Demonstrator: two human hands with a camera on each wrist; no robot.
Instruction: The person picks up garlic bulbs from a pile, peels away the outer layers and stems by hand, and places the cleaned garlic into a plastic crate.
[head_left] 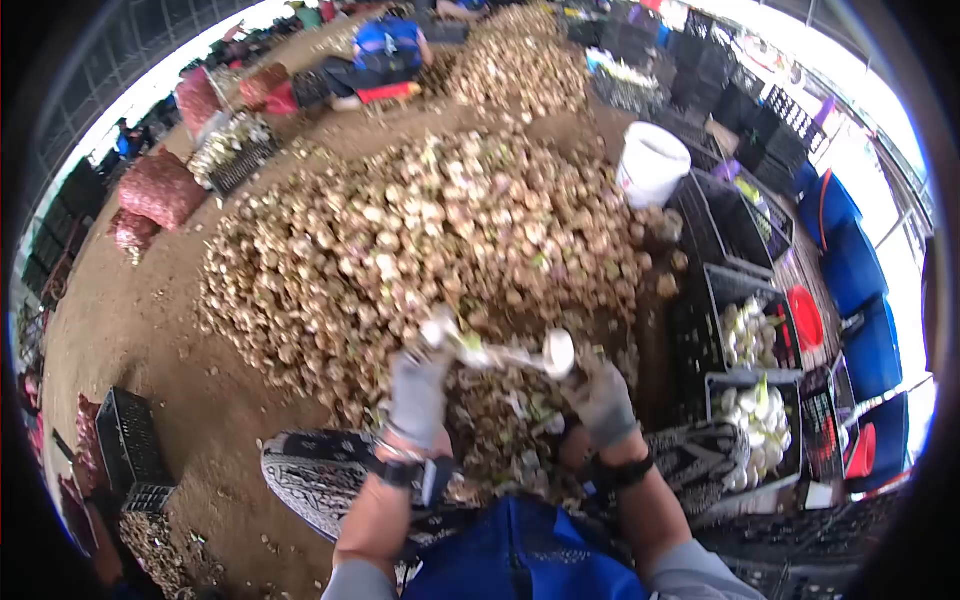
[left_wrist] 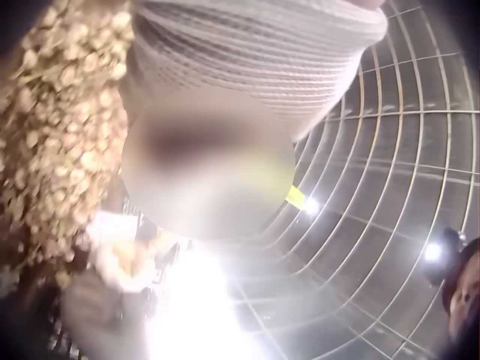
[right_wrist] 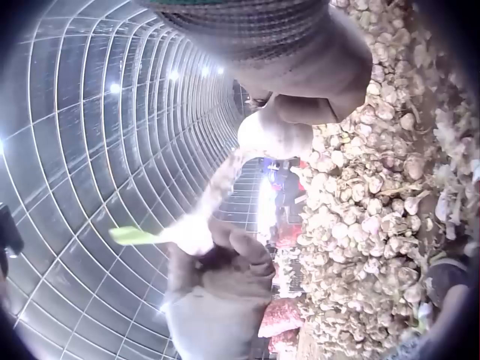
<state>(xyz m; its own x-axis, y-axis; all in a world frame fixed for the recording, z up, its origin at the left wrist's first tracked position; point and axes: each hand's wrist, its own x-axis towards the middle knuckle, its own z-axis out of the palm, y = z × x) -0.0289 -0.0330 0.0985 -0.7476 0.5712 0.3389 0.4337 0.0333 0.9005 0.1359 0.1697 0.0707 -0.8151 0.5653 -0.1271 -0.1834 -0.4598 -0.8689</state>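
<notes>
My left hand (head_left: 418,395), in a pale knit glove, holds a white garlic bulb (head_left: 437,330) in its fingers. From that bulb a green stalk (right_wrist: 135,235) sticks out in the right wrist view. Opposite, my gloved right hand (head_left: 605,402) grips another garlic bulb (right_wrist: 274,136) between thumb and fingers. A thin pale strip (right_wrist: 223,178), like a stem or peel, spans the gap between the two bulbs. Both hands are raised over scattered peelings (head_left: 510,420) between the knees. In the left wrist view, a blurred patch hides most of the left fingers.
A large garlic heap (head_left: 420,230) spreads ahead on the ground. At right, black crates (head_left: 760,380) hold whitish bulbs, and a white bucket (head_left: 652,165) stands behind. A black crate (head_left: 133,440) sits at left. Red mesh sacks (head_left: 163,190) and another person (head_left: 388,45) are farther back.
</notes>
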